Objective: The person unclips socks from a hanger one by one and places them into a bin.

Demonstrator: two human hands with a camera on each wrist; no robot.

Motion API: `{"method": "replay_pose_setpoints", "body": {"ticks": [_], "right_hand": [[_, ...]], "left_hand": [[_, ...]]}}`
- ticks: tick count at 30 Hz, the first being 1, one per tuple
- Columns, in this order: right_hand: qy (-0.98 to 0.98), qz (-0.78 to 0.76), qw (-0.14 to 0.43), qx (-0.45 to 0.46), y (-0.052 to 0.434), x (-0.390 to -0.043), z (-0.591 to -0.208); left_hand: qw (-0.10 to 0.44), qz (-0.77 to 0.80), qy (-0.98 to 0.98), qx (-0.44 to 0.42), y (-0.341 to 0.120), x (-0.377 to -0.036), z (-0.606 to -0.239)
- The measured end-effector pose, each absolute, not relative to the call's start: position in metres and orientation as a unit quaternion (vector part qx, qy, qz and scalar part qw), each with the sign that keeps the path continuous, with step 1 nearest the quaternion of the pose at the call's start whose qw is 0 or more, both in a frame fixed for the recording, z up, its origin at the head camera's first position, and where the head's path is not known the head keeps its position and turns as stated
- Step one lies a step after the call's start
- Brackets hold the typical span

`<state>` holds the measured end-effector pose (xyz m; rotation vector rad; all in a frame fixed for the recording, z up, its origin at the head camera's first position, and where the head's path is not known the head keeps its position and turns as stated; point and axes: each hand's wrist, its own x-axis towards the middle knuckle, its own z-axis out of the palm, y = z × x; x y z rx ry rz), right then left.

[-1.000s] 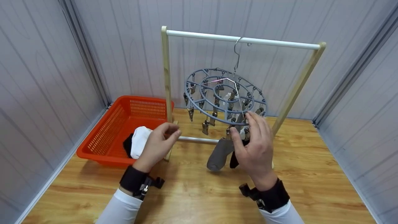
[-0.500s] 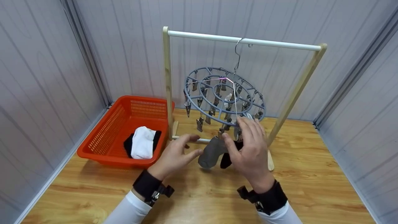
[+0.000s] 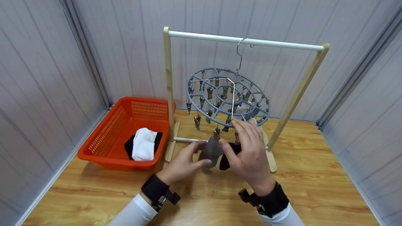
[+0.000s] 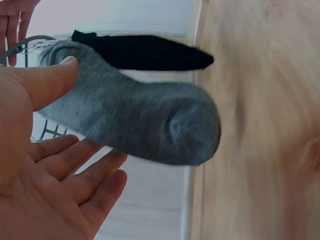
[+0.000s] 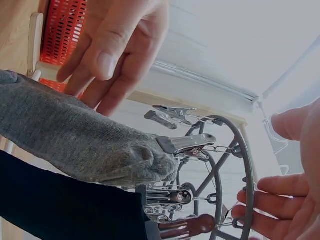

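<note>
Head view shows our left hand cupping, fingers relaxed, the grey ankle sock clipped beside a black sock under the round grey peg hanger, which our loose-fingered right hand steadies.

Hanging clips and wooden frame post crowd the gray sock; tabletop rightward lies open.

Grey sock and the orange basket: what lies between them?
In the head view, the left hand and the rack's left wooden post lie between the grey sock and the orange basket.
</note>
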<state>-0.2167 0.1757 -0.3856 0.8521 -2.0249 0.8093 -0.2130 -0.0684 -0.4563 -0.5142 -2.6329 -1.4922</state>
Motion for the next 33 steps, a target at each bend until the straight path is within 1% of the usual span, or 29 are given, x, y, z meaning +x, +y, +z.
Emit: {"method": "replay_pose_setpoints", "body": {"ticks": [5, 13, 16, 21, 24, 27, 33], "right_hand": [[-0.789, 0.339, 0.378, 0.345, 0.1754, -0.2156, -0.3869], [-0.770, 0.371, 0.377, 0.358, 0.1737, -0.2142, -0.3857], [-0.755, 0.374, 0.394, 0.367, 0.1738, -0.2135, -0.3850], [-0.706, 0.376, 0.448, 0.400, 0.1733, -0.2132, -0.3823], [-0.696, 0.366, 0.458, 0.415, 0.1726, -0.2139, -0.3827], [-0.715, 0.355, 0.446, 0.405, 0.1715, -0.2151, -0.3854], [-0.776, 0.350, 0.401, 0.337, 0.1697, -0.2173, -0.3914]], "left_hand": [[0.032, -0.508, -0.845, -0.162, -0.0643, -0.2140, -0.4630], [0.026, -0.514, -0.843, -0.161, -0.0619, -0.2143, -0.4635], [0.024, -0.518, -0.839, -0.167, -0.0626, -0.2136, -0.4611], [0.018, -0.522, -0.834, -0.180, -0.0630, -0.2124, -0.4573], [0.016, -0.525, -0.831, -0.183, -0.0623, -0.2117, -0.4561], [0.009, -0.538, -0.823, -0.184, -0.0615, -0.2115, -0.4562], [-0.018, -0.567, -0.804, -0.178, -0.0608, -0.2107, -0.4561]]}}
